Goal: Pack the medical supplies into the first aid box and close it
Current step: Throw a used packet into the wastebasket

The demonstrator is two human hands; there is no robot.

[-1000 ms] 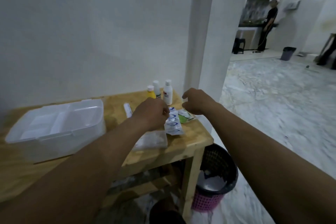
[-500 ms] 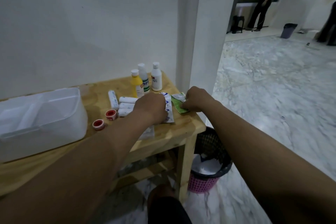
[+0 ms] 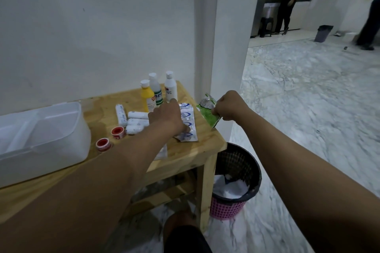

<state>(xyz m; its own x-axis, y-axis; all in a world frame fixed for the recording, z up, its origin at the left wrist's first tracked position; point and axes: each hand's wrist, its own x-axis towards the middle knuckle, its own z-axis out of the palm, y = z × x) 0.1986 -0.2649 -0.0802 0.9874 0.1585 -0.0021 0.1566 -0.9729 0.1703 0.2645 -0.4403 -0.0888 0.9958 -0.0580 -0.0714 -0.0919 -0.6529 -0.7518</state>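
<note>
The translucent white first aid box (image 3: 51,135) stands on the left of the wooden table (image 3: 185,154). My right hand (image 3: 228,107) grips a green and silver packet (image 3: 207,112), lifted just off the table's right edge. My left hand (image 3: 166,119) rests on a white and blue strip of packets (image 3: 188,122), its fingers hidden from me. Three bottles stand at the back: a yellow bottle (image 3: 147,96), a green-labelled bottle (image 3: 156,90) and a white bottle (image 3: 170,87). Several white gauze rolls (image 3: 135,122) and two red tape rolls (image 3: 111,137) lie between box and hand.
A black and pink waste basket (image 3: 234,183) with paper in it stands on the marble floor beside the table's right leg. A white pillar (image 3: 222,37) rises behind the table corner. Two people stand far off at the back right. A flat clear packet lies under my left forearm.
My right hand has lifted the green packet off the table. My left hand stays on the blue strip. The view has dropped, showing more of the table.
</note>
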